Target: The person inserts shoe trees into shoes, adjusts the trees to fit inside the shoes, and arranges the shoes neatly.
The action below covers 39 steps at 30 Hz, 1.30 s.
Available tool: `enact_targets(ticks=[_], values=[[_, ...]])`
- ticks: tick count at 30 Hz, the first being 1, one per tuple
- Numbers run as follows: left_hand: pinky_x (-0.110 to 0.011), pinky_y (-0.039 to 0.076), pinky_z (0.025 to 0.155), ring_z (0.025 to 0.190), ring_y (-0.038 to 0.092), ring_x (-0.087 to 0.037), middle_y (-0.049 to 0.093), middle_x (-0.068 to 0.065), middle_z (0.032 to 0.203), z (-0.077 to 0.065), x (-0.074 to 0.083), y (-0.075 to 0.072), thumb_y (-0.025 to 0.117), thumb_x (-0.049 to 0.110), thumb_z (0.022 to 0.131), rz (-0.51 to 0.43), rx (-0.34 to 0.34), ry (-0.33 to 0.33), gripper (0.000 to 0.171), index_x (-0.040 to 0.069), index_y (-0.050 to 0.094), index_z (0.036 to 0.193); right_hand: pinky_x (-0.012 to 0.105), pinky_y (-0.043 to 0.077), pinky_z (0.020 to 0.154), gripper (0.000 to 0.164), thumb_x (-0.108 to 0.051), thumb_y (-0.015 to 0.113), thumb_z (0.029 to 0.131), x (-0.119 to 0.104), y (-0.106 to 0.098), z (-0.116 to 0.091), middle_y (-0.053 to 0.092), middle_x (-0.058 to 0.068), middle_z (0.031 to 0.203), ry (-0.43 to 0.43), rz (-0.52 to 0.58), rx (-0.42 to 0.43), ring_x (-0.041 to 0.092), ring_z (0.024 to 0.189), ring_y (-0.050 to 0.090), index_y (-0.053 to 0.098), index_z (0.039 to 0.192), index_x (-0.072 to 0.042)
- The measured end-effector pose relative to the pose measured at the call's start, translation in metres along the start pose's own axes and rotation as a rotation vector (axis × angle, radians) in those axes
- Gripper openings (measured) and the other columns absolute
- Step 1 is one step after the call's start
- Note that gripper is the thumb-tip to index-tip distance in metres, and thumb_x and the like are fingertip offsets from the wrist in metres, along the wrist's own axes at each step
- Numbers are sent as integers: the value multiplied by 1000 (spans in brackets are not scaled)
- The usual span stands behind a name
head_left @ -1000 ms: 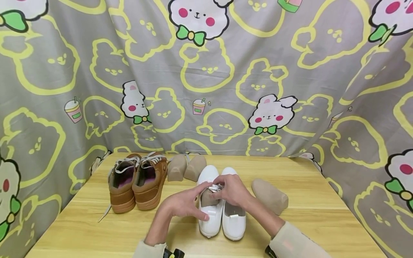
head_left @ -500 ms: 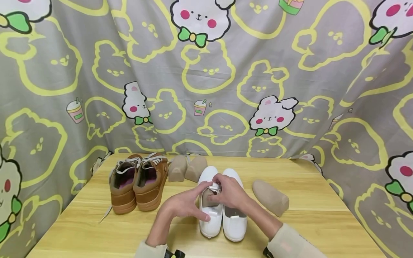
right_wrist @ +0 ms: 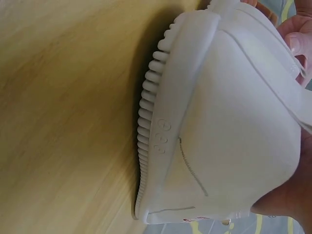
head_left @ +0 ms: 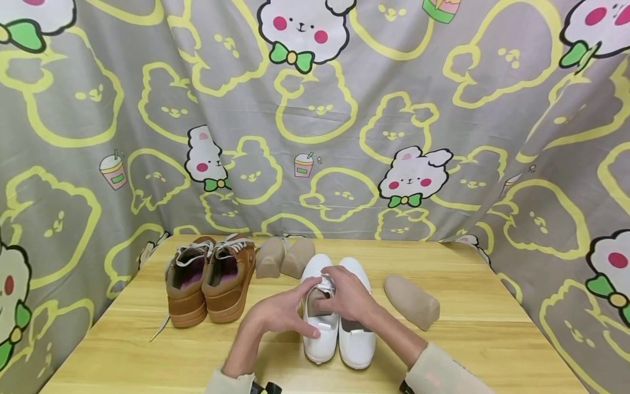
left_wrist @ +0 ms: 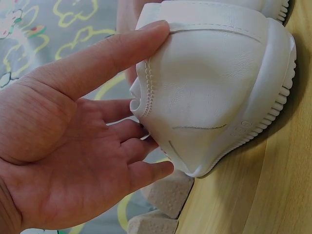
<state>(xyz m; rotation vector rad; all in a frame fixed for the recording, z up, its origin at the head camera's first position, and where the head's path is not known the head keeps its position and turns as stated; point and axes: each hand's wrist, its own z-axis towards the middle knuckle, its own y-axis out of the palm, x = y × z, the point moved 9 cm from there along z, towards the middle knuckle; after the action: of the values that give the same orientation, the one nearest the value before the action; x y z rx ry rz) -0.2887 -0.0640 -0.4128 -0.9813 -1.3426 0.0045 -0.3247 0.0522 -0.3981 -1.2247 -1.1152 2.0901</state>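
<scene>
Two white slip-on shoes stand side by side on the table, toes pointing away. My left hand (head_left: 278, 313) spans the opening of the left white shoe (head_left: 319, 349). Its thumb lies on the heel edge and its index finger reaches the strap at the front; the fingers stay mostly straight, as the left wrist view shows. My right hand (head_left: 349, 295) curls over the same shoe, pinching at its strap with the thumb inside the opening. A beige surface shows in that opening. The right white shoe (head_left: 356, 351) sits under my right wrist and fills most of the right wrist view.
A pair of brown lace-up shoes (head_left: 226, 290) stands at the left, one lace trailing on the wooden table (head_left: 472, 350). Two beige shoe-shaped forms (head_left: 298, 257) lie behind the white shoes. Another beige form (head_left: 412, 302) lies to the right. A patterned curtain (head_left: 339, 126) surrounds the table.
My right hand has shifted slightly left over the left shoe's strap, its thumb a little deeper in the opening. My left hand and the shoes stay nearly in place.
</scene>
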Motion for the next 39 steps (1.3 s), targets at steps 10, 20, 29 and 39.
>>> enact_targets(ticks=[10,20,29,39], values=[[-54,32,119,146,38,-32,33,-16,163,0,-1,-1,89,27,76,19,-5,6,108,11,24,161,48,54,95,72,-40,85,74,-5,7,2,69,14,124,-44,-15,-46,34,112,67,62,129,1],[-54,32,119,146,38,-32,33,-16,163,-1,-2,0,89,27,76,6,-12,-9,109,11,22,162,33,53,71,42,-44,84,73,-8,8,5,68,-4,86,-38,-114,-33,16,80,63,67,99,-16],[-55,31,119,147,37,-33,30,-18,165,-2,-1,-1,89,29,76,34,-1,-16,112,11,21,162,32,50,63,45,-47,84,73,-9,9,10,69,0,80,-2,-160,-20,17,73,62,70,100,-14],[-54,31,120,147,38,-33,27,-17,166,-3,-1,-3,89,28,75,32,1,-9,112,12,21,162,31,47,58,46,-48,84,73,-3,12,15,66,0,73,54,-179,-14,16,66,56,71,99,-13]])
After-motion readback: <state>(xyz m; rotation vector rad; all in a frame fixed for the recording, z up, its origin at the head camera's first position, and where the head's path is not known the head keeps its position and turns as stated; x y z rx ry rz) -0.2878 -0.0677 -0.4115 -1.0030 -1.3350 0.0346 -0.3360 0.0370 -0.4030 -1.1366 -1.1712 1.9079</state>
